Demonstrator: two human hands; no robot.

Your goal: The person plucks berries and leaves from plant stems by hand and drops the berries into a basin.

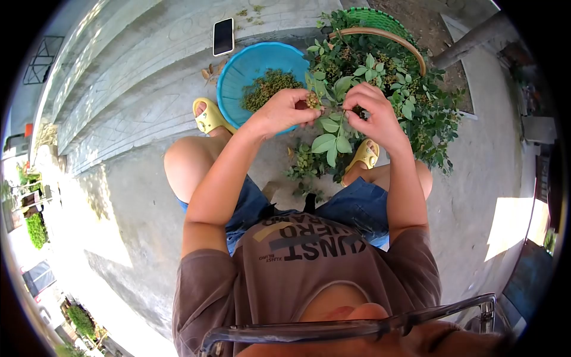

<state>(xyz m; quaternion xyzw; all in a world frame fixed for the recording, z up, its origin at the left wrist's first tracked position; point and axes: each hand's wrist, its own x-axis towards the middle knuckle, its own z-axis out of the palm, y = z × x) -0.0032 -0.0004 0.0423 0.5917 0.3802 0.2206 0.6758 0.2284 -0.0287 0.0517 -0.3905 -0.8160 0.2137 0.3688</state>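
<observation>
My left hand (284,113) is closed, thumb and fingers pinching a small cluster of greenish-brown berries (312,100). Beside it, my right hand (375,116) pinches the stem of a leafy sprig (331,143), whose broad green leaves hang between the two hands. Just beyond my left hand is a blue plastic basin (229,74) with a heap of loose greenish-brown berries (270,88) inside. Past my right hand, a pile of leafy branches (425,107) bearing berry clusters spills out around a basket (380,21) with a green woven rim and a brown arched handle.
A phone (223,37) lies on the concrete step (172,53) behind the basin. Cut leafy twigs (306,166) lie on the ground between my feet, which wear yellow slippers (208,117). A post (470,44) stands at the upper right.
</observation>
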